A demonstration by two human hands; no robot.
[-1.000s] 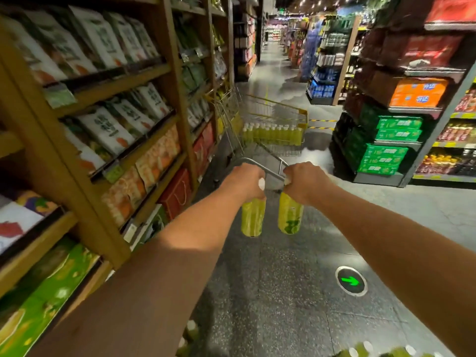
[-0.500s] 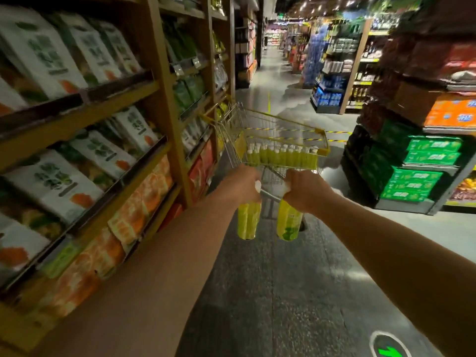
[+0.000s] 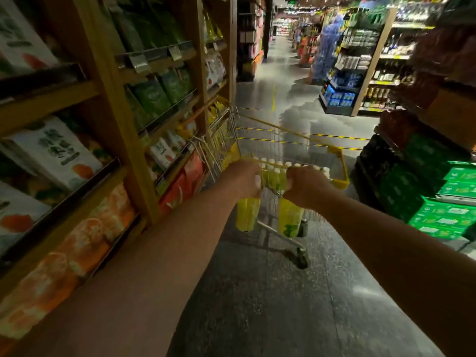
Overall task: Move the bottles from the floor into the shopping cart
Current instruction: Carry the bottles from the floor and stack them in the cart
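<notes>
My left hand grips the top of a yellow-green bottle, which hangs upright below the fist. My right hand holds a second yellow-green bottle the same way. Both bottles hang just in front of the near end of the wire shopping cart, which has yellow rim trim. Inside the cart stands a row of several white-capped bottles, partly hidden by my hands.
Wooden shelves packed with snack bags run close along the left, touching the cart's left side. Stacked green cases stand on the right. The dark speckled aisle floor stretches ahead past yellow-black tape lines.
I have walked forward: the cart has grown much nearer, and both hands with their bottles have risen toward its near rim. The green floor arrow has dropped out of view.
</notes>
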